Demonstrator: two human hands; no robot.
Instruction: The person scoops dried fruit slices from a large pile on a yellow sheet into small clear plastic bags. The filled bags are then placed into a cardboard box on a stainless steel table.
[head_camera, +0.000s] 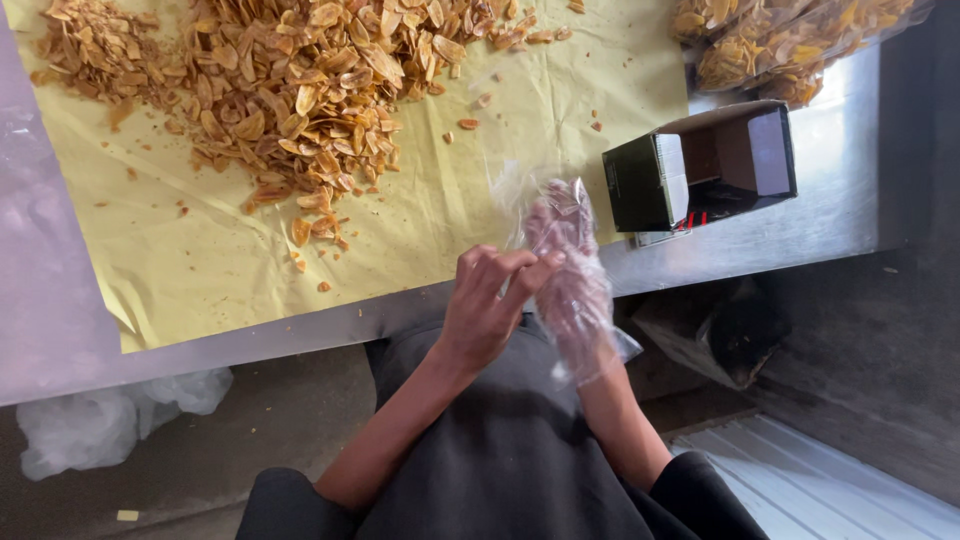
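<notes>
The person's right hand (572, 262) is inside a thin clear plastic glove (585, 320), fingers extended and pointing away from the body toward the yellow paper sheet (200, 260); the glove's long axis runs along the hand and forearm, with its loose cuff hanging open near the wrist. The left hand (490, 300) sits immediately beside the glove, on its left, bare, with fingers curled and fingertips pinched on the glove film near the base of the gloved fingers; it holds nothing else. The gloved right hand is flat and open and grips no object. Both hands hover at the near edge of the metal surface (830, 200), not resting on it. The heap of fried golden chips (300, 90) lies on the paper well beyond the glove, further out and to its left. An open dark cardboard box (700, 170) stands near the glove, beyond it and to its right. Clear bags of chips (790, 40) lie beyond the box. A crumpled white plastic bag (110, 420) lies on the floor, far left of the glove.
</notes>
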